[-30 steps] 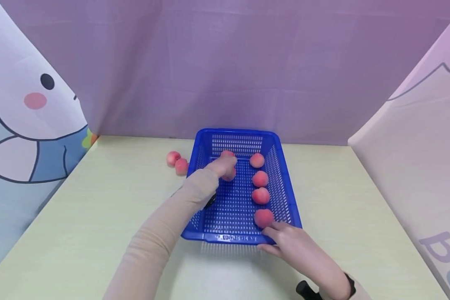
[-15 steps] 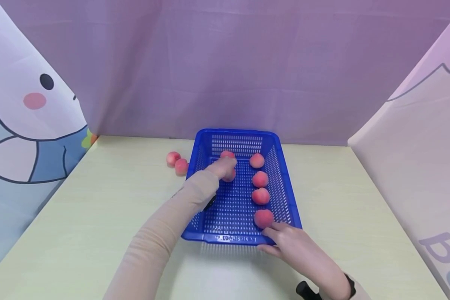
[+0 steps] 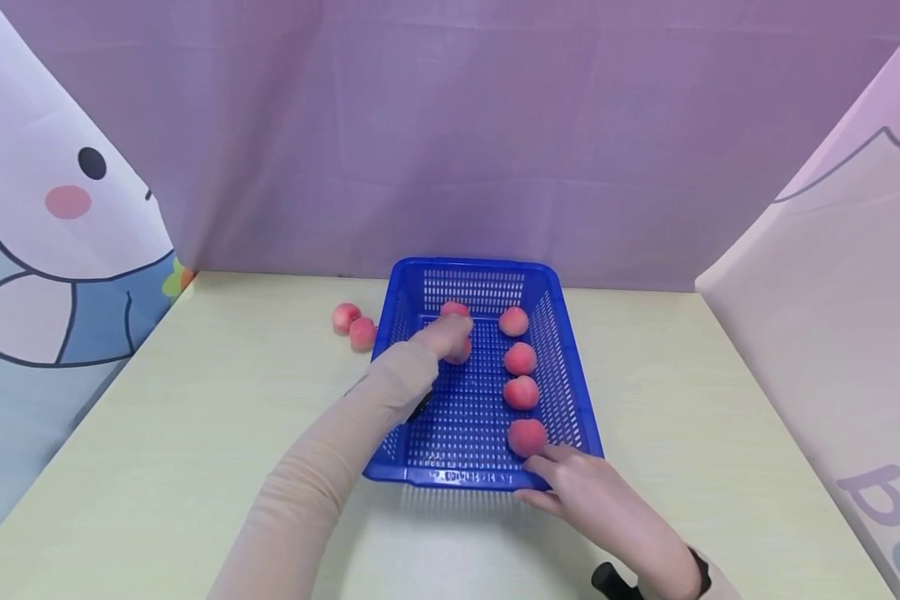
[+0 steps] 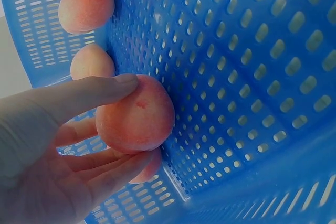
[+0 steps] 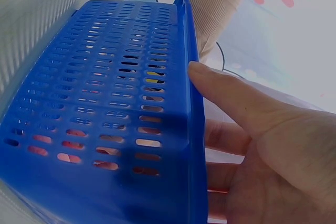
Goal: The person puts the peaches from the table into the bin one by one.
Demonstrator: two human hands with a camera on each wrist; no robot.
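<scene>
A blue plastic basket (image 3: 471, 477) stands on the table. My left hand (image 3: 444, 333) reaches inside it and holds a peach (image 4: 137, 116), the thumb on one side and the fingers on the other. Another peach (image 3: 455, 308) lies just beyond that hand, at the basket's far left. Along the right side several peaches, the nearest peach (image 3: 527, 437) among them, form a row. My right hand (image 3: 581, 483) grips the near rim at the right corner; in the right wrist view its thumb (image 5: 220, 85) lies on the outside of the rim (image 5: 191, 103) and the fingers are partly hidden behind it.
Two peaches (image 3: 362, 333) lie on the pale table (image 3: 217, 400) beside the basket's left wall. A purple cloth (image 3: 450, 150) hangs behind the table, and printed cloths (image 3: 67, 275) hang at both sides. The left forearm crosses the basket's left rim.
</scene>
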